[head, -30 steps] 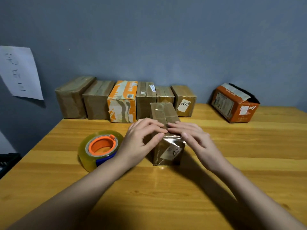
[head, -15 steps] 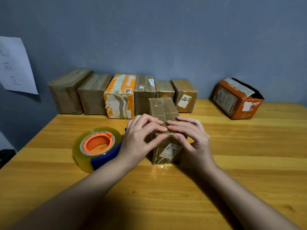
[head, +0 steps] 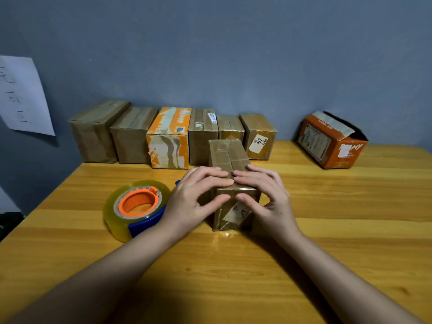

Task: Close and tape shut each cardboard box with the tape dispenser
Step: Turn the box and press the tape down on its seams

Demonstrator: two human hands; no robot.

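Grey-blue wall behind, a wooden table point(head: 327, 230) in front of us, and on it the small brown box point(head: 230, 164) we are sealing, which serves as our landmark. Our left hand point(head: 196, 197) and right hand point(head: 264, 195) both lie over its near end, fingers laid flat along the top and thumbs wrapped down onto the front face, so we judge they are pressing the clear tape down over the edge so that it sticks. Just left of the box, touching our left wrist, the tape dispenser point(head: 138, 209) lies flat, close by for the next strip. Behind the box, a row of six closed boxes point(head: 168, 136) stands against the wall, apparently the finished ones set aside. Well to the right of it, an orange box point(head: 332, 143) lies tipped with a flap open, probably awaiting its turn.
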